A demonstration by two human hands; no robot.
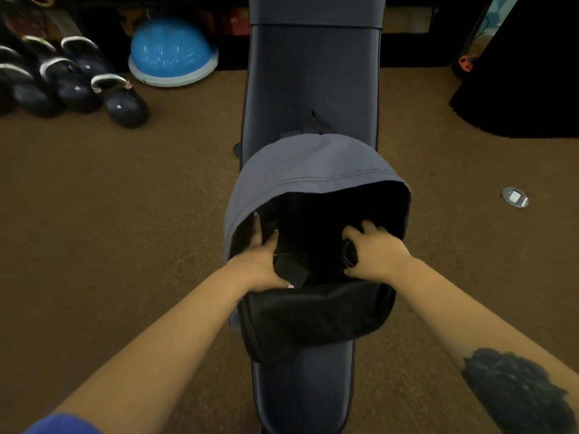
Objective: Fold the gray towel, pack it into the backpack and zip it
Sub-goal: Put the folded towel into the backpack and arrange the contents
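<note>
One gray backpack (pixel 313 164) lies open on one dark padded bench (pixel 313 73), its black flap (pixel 316 311) folded toward the near end. Both hands are at the opening: the left hand (pixel 260 261) spread, fingers against the left rim, thumb on dark cloth; the right hand (pixel 372 252) curled, gripping something dark at the right edge. Inside is too dark to tell the towel. Far left: about five black kettlebells (pixel 123 103), one blue half-ball (pixel 172 53).
</note>
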